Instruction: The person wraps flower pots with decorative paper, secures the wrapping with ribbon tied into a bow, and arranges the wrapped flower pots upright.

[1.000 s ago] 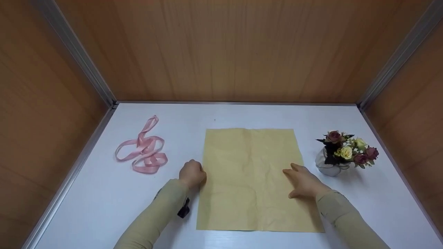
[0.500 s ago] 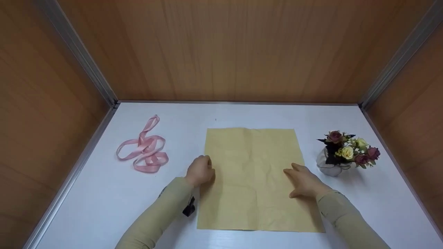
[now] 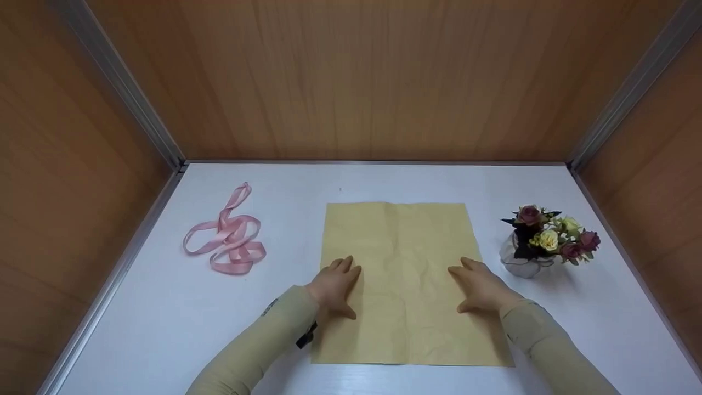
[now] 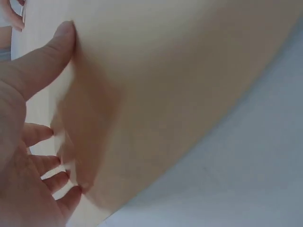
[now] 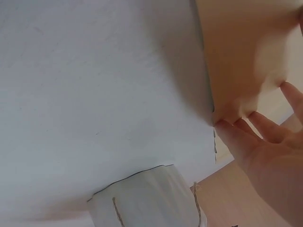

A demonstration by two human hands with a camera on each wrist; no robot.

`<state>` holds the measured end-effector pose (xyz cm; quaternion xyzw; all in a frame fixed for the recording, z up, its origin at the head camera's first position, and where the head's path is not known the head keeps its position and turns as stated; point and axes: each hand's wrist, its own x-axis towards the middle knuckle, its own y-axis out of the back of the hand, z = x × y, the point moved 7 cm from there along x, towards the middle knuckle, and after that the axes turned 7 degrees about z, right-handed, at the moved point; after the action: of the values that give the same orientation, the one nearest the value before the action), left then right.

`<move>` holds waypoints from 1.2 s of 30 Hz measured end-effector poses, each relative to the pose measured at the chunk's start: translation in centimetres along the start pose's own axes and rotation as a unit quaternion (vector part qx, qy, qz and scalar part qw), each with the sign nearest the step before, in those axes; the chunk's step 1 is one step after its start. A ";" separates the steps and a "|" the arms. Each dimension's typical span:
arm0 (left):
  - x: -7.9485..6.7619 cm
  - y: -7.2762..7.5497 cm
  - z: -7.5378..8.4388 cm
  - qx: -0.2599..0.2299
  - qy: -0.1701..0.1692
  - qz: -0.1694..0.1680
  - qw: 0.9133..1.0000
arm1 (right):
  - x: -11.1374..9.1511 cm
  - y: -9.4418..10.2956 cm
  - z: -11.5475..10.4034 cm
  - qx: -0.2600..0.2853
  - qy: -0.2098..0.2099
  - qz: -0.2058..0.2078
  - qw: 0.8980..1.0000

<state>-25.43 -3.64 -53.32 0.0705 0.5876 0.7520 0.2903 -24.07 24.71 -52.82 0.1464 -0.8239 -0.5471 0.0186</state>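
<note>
A creased sheet of tan paper (image 3: 403,247) lies flat on the white table, its long sides running toward me. My left hand (image 3: 334,288) rests on its left part with fingers and thumb spread. In the left wrist view the fingertips (image 4: 75,196) and thumb touch the paper (image 4: 156,127). On the right part of the sheet lies my right hand (image 3: 485,288), its fingers spread too. The right wrist view shows those fingertips (image 5: 227,127) on the paper near its edge, with the thumb mostly cut off by the frame.
A loosely looped pink ribbon (image 3: 236,233) lies on the left of the table. To the right stands a white-wrapped pot (image 3: 521,260) with purple and yellow flowers (image 3: 548,241), close to my right hand. Wood panels (image 3: 373,82) wall the table at the back and sides.
My left hand has moved right from the paper's left edge onto the sheet, and its curled fingers have spread out. The right hand and the paper have stayed in place.
</note>
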 end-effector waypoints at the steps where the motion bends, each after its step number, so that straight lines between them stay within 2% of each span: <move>1: -0.1 0.0 -0.1 0.007 0.003 0.001 1.000 | 0.0 0.0 -0.1 -0.001 0.001 -0.001 1.000; 12: -0.7 0.4 -0.1 0.023 0.009 0.011 1.000 | -0.1 0.1 0.0 0.008 0.003 -0.006 1.000; 20: -0.8 0.4 0.0 0.020 0.032 0.006 0.999 | 0.1 0.0 0.1 0.020 -0.004 -0.015 1.000; 23: -0.8 0.4 0.1 0.023 0.033 0.006 0.999 | 0.2 0.1 0.3 0.070 -0.019 -0.013 0.997; 25: -0.8 0.4 0.1 0.026 0.031 0.011 0.999 | 0.4 0.4 0.4 0.132 -0.042 0.004 0.990; 26: -0.7 0.4 0.1 0.028 0.030 0.014 0.999 | 0.5 0.6 0.6 0.171 -0.058 0.018 0.983; 28: -0.6 0.4 0.1 0.032 0.028 0.017 0.999 | 0.6 0.8 0.8 0.260 -0.097 0.045 0.960; 29: -0.6 0.3 0.1 0.032 0.028 0.017 0.999 | 0.6 0.9 0.8 0.307 -0.114 0.059 0.943; 30: -0.5 0.3 0.1 0.032 0.026 0.018 0.999 | 0.6 1.0 0.9 0.357 -0.137 0.071 0.921; 31: -0.5 0.2 0.0 0.032 0.025 0.019 0.999 | 0.5 1.0 1.0 0.407 -0.161 0.083 0.895; 32: -0.5 0.2 0.0 0.035 0.022 0.020 0.999 | 0.4 0.9 1.1 0.469 -0.184 0.097 0.858; 33: -0.4 0.1 -0.1 0.039 0.020 0.020 0.999 | 0.2 0.9 1.1 0.530 -0.204 0.111 0.816; 34: -0.4 0.1 -0.1 0.042 0.019 0.021 0.999 | 0.1 0.8 1.2 0.589 -0.222 0.129 0.766; 36: -0.4 0.1 -0.3 0.046 0.017 0.025 0.999 | -0.3 0.7 1.3 0.686 -0.255 0.172 0.659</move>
<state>-25.24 -4.14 -53.19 0.0850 0.6243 0.7326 0.2577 -24.15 26.19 -52.68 -0.1722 -0.9483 0.1709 -0.2046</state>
